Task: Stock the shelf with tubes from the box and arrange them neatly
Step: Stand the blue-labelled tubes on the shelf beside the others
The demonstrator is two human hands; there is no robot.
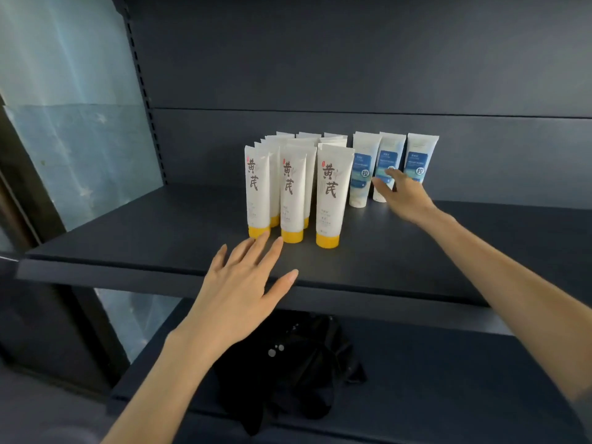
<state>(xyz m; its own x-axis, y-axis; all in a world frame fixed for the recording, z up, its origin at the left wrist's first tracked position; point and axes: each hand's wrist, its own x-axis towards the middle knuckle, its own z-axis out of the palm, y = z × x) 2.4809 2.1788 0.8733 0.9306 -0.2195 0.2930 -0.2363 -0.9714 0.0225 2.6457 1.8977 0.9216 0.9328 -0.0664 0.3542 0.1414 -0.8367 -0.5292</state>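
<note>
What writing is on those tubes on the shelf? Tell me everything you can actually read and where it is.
"黄芪": large brush characters down the front yellow-capped tubes.
"控": round badge on the left blue-label tube and the right blue-label tube.
Middle blue-label tube: badge hidden by the right hand.
Small print and red marks on all tubes: too blurred to read.

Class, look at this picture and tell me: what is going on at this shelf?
A person is tidying tubes standing cap-down on a dark grey metal shelf. The open left hand reaches toward the front row of white tubes with yellow caps. The right hand stretches to the middle of three white-and-blue tubes beside them.
</note>
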